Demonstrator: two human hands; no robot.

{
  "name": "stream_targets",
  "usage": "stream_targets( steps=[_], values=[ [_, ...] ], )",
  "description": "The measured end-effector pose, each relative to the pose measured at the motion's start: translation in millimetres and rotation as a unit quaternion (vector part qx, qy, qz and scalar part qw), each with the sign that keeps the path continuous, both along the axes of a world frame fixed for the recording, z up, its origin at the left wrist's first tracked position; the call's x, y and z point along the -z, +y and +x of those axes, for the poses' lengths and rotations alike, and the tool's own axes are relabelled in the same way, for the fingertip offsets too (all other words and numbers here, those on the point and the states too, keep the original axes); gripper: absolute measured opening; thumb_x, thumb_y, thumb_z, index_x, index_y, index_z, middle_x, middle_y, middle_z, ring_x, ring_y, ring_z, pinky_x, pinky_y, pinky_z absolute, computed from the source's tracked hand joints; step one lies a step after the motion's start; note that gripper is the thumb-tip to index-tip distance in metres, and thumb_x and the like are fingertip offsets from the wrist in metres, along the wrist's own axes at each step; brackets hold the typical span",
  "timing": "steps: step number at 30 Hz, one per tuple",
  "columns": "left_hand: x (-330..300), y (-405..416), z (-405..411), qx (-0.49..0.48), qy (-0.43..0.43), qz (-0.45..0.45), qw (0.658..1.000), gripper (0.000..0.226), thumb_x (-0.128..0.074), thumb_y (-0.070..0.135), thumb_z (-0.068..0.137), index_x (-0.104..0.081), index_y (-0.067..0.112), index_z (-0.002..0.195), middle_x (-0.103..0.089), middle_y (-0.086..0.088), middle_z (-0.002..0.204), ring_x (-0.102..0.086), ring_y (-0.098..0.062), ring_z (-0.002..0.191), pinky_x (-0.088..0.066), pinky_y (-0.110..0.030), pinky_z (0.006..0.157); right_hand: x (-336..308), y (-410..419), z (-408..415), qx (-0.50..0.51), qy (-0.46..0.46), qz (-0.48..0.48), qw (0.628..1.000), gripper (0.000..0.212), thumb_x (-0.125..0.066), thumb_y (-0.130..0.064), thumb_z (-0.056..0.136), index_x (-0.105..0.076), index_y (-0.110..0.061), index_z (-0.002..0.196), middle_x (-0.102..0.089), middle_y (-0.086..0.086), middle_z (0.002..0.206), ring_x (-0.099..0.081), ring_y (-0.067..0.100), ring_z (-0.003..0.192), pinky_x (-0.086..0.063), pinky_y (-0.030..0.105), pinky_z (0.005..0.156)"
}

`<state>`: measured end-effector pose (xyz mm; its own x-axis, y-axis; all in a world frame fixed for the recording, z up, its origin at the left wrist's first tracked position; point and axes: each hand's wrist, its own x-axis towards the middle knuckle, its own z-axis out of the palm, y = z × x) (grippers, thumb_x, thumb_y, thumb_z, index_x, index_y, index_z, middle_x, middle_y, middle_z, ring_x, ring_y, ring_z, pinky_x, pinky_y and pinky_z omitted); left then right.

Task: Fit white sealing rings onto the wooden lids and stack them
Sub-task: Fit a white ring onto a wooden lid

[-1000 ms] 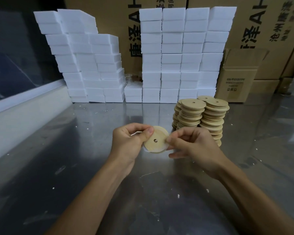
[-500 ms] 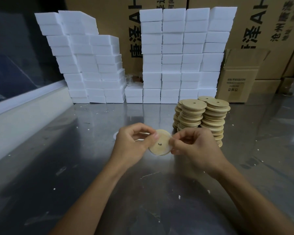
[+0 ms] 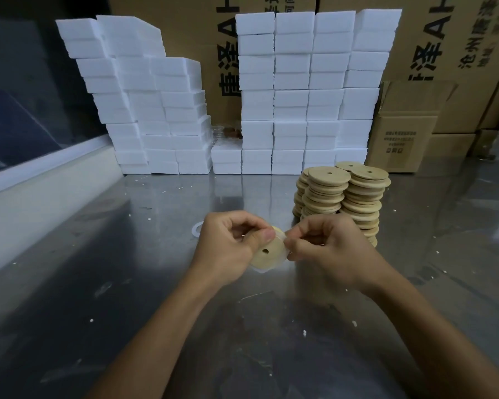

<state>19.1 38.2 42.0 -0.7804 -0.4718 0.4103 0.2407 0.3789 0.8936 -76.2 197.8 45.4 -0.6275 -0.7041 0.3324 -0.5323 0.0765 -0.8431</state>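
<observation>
Grip, left: left hand [image 3: 228, 249] holds the wooden lid [image 3: 267, 254] with curled fingers, thumb [image 3: 261, 237] pressed on its upper face.
Grip, right: right hand [image 3: 333, 249] pinches at the lid's right edge, where a thin white sealing ring [image 3: 285, 240] shows along the rim; fingers curled.
Lid: round, pale wood, one small hole near the middle, tilted with its flat face toward the camera, held above the desk [image 3: 127, 298] between both hands.
Ring on lid: a bit of white also shows under the lid's lower edge; how far it is seated cannot be told.
Loose ring: a second white ring [image 3: 196, 230] lies flat on the desk just left of the left hand, partly hidden behind it.
Lid stacks: columns of wooden lids [image 3: 340, 194] stand on the desk just behind the right hand, touching one another.
Foam blocks: white blocks [image 3: 303, 90] are piled in tall rows along the back.
Cartons: brown cardboard boxes [image 3: 401, 139] stand behind and to the right of the blocks.
Desk: grey reflective metal with small white crumbs scattered on it.
</observation>
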Motion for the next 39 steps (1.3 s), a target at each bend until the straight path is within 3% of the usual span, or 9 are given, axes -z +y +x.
stream_targets(
  steps=[3, 7, 12, 16, 22, 26, 31, 36, 39],
  values=[
    [-3, 0, 2, 0.013, -0.003, 0.002, 1.0, 0.018, -0.078, -0.001, 0.076, -0.074, 0.016, 0.071, -0.074, 0.003, 0.069, -0.068, -0.008, 0.065, -0.055, -0.021, 0.062, -3, 3, -3, -0.012, 0.011, 0.022, 1.0, 0.005, -0.072, -0.002, 0.085, -0.074, -0.006, 0.081, -0.075, 0.005, 0.075, -0.069, 0.013, 0.068, -0.058, 0.029, 0.071],
    [0, 1, 0, 0.001, 0.003, 0.033, 0.999, 0.016, -0.077, -0.002, 0.076, -0.074, 0.013, 0.072, -0.074, 0.002, 0.07, -0.069, -0.01, 0.065, -0.056, -0.024, 0.063, -4, 2, -3, -0.017, 0.028, 0.031, 0.999, 0.003, -0.072, -0.005, 0.086, -0.074, -0.007, 0.084, -0.075, 0.008, 0.079, -0.072, 0.023, 0.074, -0.06, 0.031, 0.073],
    [3, 2, -4, -0.015, 0.022, 0.082, 0.996, 0.016, -0.075, -0.001, 0.079, -0.073, 0.013, 0.071, -0.074, -0.001, 0.069, -0.069, -0.011, 0.064, -0.056, -0.024, 0.062, 1, -4, 0, 0.014, -0.07, -0.023, 0.997, 0.007, -0.069, 0.0, 0.086, -0.073, -0.001, 0.081, -0.075, 0.012, 0.076, -0.072, 0.02, 0.069, -0.062, 0.029, 0.068],
    [4, 3, -6, -0.048, 0.051, 0.109, 0.992, 0.016, -0.076, 0.003, 0.079, -0.073, 0.016, 0.071, -0.075, -0.001, 0.07, -0.07, -0.012, 0.065, -0.055, -0.023, 0.059, 6, -8, 4, 0.057, -0.058, -0.042, 0.996, 0.009, -0.073, -0.008, 0.085, -0.073, -0.001, 0.079, -0.075, 0.01, 0.072, -0.074, 0.023, 0.069, -0.063, 0.036, 0.067],
    [6, 3, -6, -0.047, 0.054, 0.163, 0.984, 0.015, -0.074, 0.007, 0.082, -0.068, 0.015, 0.071, -0.074, 0.0, 0.072, -0.068, -0.012, 0.067, -0.057, -0.032, 0.066, 8, -14, 10, 0.054, -0.132, -0.135, 0.981, 0.01, -0.07, -0.004, 0.088, -0.071, 0.004, 0.082, -0.072, 0.017, 0.078, -0.069, 0.017, 0.072, -0.059, 0.026, 0.062],
    [6, -1, -3, -0.016, 0.031, 0.075, 0.997, 0.011, -0.075, 0.005, 0.081, -0.069, 0.013, 0.076, -0.074, 0.002, 0.073, -0.07, -0.008, 0.067, -0.055, -0.02, 0.063, 9, -11, 6, 0.07, -0.076, -0.109, 0.989, 0.008, -0.069, -0.005, 0.089, -0.071, -0.001, 0.083, -0.073, 0.011, 0.076, -0.071, 0.019, 0.07, -0.059, 0.025, 0.062],
    [7, 2, -5, -0.006, 0.03, 0.016, 0.999, 0.007, -0.078, 0.009, 0.079, -0.074, 0.013, 0.078, -0.075, -0.001, 0.076, -0.071, -0.012, 0.068, -0.057, -0.025, 0.067, 9, -10, 6, 0.069, 0.061, -0.052, 0.994, 0.006, -0.069, -0.013, 0.088, -0.072, -0.013, 0.084, -0.073, -0.003, 0.076, -0.07, 0.01, 0.073, -0.058, 0.029, 0.069],
    [7, 1, -5, -0.008, 0.032, 0.051, 0.998, 0.015, -0.077, 0.004, 0.079, -0.074, 0.017, 0.072, -0.075, -0.001, 0.074, -0.07, -0.012, 0.07, -0.055, -0.023, 0.067, 4, -8, 4, 0.043, 0.005, -0.059, 0.997, 0.006, -0.069, -0.005, 0.088, -0.073, -0.005, 0.084, -0.075, 0.007, 0.078, -0.073, 0.023, 0.075, -0.061, 0.04, 0.076],
    [5, 1, -3, 0.011, 0.031, 0.074, 0.997, 0.016, -0.076, 0.002, 0.079, -0.074, 0.016, 0.072, -0.074, -0.001, 0.071, -0.069, -0.01, 0.067, -0.054, -0.021, 0.063, -1, -2, 1, 0.012, -0.035, -0.055, 0.998, 0.005, -0.069, -0.001, 0.088, -0.072, 0.0, 0.084, -0.076, 0.013, 0.078, -0.074, 0.025, 0.075, -0.062, 0.034, 0.073]
  ],
)
